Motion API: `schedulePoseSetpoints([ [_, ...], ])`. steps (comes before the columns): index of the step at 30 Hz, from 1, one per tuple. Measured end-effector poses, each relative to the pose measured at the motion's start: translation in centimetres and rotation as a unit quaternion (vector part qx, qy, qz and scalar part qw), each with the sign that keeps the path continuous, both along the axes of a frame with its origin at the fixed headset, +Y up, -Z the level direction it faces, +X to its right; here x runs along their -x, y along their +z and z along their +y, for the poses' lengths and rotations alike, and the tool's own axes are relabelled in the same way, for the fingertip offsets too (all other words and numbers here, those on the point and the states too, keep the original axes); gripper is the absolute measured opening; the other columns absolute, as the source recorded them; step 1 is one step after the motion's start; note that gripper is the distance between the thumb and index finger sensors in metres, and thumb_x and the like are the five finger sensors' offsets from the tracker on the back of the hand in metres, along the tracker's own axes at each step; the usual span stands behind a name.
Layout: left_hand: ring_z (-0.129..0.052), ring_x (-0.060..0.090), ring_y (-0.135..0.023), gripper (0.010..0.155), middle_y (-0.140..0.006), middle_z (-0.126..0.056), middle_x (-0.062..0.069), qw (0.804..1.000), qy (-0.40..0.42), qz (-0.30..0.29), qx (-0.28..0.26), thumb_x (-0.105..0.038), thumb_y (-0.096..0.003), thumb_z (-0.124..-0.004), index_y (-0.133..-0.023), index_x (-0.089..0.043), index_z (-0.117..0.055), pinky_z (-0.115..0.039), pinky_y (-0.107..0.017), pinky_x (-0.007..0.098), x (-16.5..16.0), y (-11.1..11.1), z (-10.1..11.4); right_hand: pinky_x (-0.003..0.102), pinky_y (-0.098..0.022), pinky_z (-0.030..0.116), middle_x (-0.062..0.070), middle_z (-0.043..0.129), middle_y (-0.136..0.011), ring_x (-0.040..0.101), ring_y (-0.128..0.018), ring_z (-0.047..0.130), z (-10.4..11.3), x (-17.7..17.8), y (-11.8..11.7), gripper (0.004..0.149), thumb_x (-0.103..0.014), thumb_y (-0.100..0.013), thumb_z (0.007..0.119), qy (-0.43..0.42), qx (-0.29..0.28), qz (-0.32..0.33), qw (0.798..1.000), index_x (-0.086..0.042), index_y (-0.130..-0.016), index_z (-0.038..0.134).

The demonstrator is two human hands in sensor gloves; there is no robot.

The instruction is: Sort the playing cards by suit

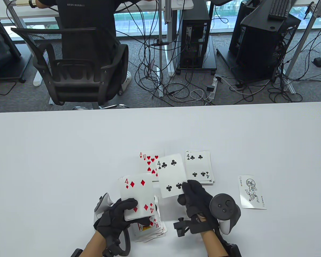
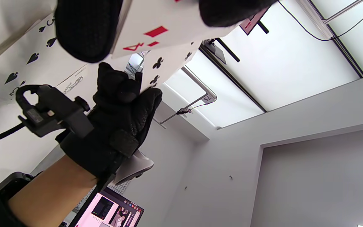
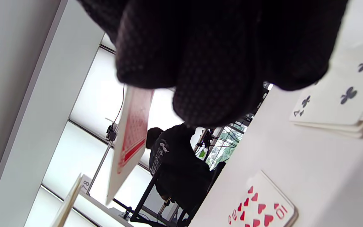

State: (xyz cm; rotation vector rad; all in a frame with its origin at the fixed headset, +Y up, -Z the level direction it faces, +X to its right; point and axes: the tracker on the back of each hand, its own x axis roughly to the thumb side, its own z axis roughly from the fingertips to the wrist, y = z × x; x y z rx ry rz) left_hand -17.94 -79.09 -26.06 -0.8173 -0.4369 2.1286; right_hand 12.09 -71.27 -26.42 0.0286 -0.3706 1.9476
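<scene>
White desk (image 1: 69, 150). Left hand (image 1: 117, 216): grips a face-up card stack (image 1: 137, 196), four of diamonds on top. Right hand (image 1: 196, 198): pinches a lifted four of clubs card (image 1: 171, 175). On desk: club pile (image 1: 199, 167), ten of hearts pile (image 1: 149, 163), joker card (image 1: 252, 192), spade cards (image 1: 151, 230) under the left hand.

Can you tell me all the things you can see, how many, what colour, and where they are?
held 4 of clubs: one, white with black clubs, pinched in the right hand above the table
deck: one, 4 of diamonds on top, in the left hand
clubs pile: one, 4 of clubs on top, right of the held card
hearts pile: one, red 10 showing, behind the held card
joker: one, white, far right, alone
loose pile: one, mixed, under the left hand
table: one, white
office chair: one, black, beyond the table, person seated
left hand: black glove
right hand: black glove
</scene>
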Motion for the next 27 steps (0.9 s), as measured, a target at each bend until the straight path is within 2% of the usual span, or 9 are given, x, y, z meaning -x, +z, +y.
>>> schedulePoseSetpoints([
  [3,-0.071,0.035,-0.1,0.051,-0.113,-0.053,0.006,1.0,0.001,0.012,0.004,-0.04,-0.0637,-0.061,-0.108,-0.025,-0.04,-0.08,-0.059,0.046,0.4,-0.1,0.0,0.048,-0.033,0.085,0.004,0.093,-0.037,0.025,-0.026,0.098,1.2,-2.0,-2.6,0.041,-0.022,-0.054,0.069,0.055,0.024,-0.03,0.998,0.013,-0.073,0.075],
  [5,-0.071,0.035,-0.1,0.051,-0.113,-0.052,0.006,1.0,0.004,0.021,0.008,-0.041,-0.0638,-0.06,-0.108,-0.025,-0.04,-0.08,-0.059,0.046,0.6,-0.1,0.0,0.048,-0.033,0.085,0.004,0.093,-0.037,0.025,-0.025,0.098,1.5,-3.2,-4.6,0.041,-0.023,-0.054,0.069,0.109,0.063,-0.043,0.991,0.013,-0.073,0.075],
  [8,-0.07,0.035,-0.1,0.052,-0.113,-0.052,0.006,0.999,0.009,0.029,0.011,-0.041,-0.0639,-0.06,-0.108,-0.025,-0.039,-0.08,-0.059,0.046,0.8,-0.2,0.0,0.048,-0.033,0.085,0.004,0.093,-0.036,0.025,-0.025,0.098,0.7,-4.6,-7.2,0.041,-0.023,-0.054,0.069,0.169,0.129,-0.066,0.975,0.013,-0.073,0.076],
  [11,-0.07,0.035,-0.1,0.052,-0.113,-0.052,0.006,0.999,0.008,0.036,0.012,-0.041,-0.0639,-0.06,-0.108,-0.025,-0.039,-0.08,-0.059,0.046,1.0,-0.3,0.0,0.049,-0.032,0.085,0.005,0.093,-0.034,0.026,-0.023,0.098,-1.0,-5.2,-9.0,0.042,-0.022,-0.053,0.069,0.177,0.185,-0.087,0.963,0.014,-0.072,0.076],
  [14,-0.07,0.035,-0.1,0.052,-0.113,-0.052,0.006,0.999,0.011,0.041,0.013,-0.041,-0.064,-0.059,-0.108,-0.025,-0.039,-0.08,-0.059,0.046,1.2,-0.4,0.0,0.048,-0.03,0.085,0.005,0.093,-0.032,0.025,-0.02,0.098,-2.5,-5.6,-10.1,0.042,-0.022,-0.053,0.07,0.209,0.233,-0.109,0.943,0.015,-0.072,0.076],
  [20,-0.07,0.035,-0.101,0.052,-0.113,-0.051,0.006,0.999,0.015,0.049,0.016,-0.042,-0.0642,-0.059,-0.109,-0.025,-0.038,-0.08,-0.06,0.046,1.5,-0.6,0.1,0.047,-0.029,0.086,0.004,0.093,-0.029,0.024,-0.017,0.097,-4.7,-5.6,-11.2,0.045,-0.024,-0.053,0.071,0.334,0.313,-0.108,0.883,0.016,-0.07,0.078],
  [27,-0.07,0.035,-0.101,0.052,-0.113,-0.051,0.006,0.998,0.011,0.052,0.018,-0.042,-0.0643,-0.059,-0.109,-0.025,-0.038,-0.08,-0.06,0.045,1.4,-0.5,0.2,0.047,-0.03,0.085,0.005,0.093,-0.031,0.025,-0.02,0.097,-5.6,-5.1,-11.4,0.05,-0.027,-0.053,0.071,0.421,0.342,-0.096,0.835,0.019,-0.071,0.076],
])
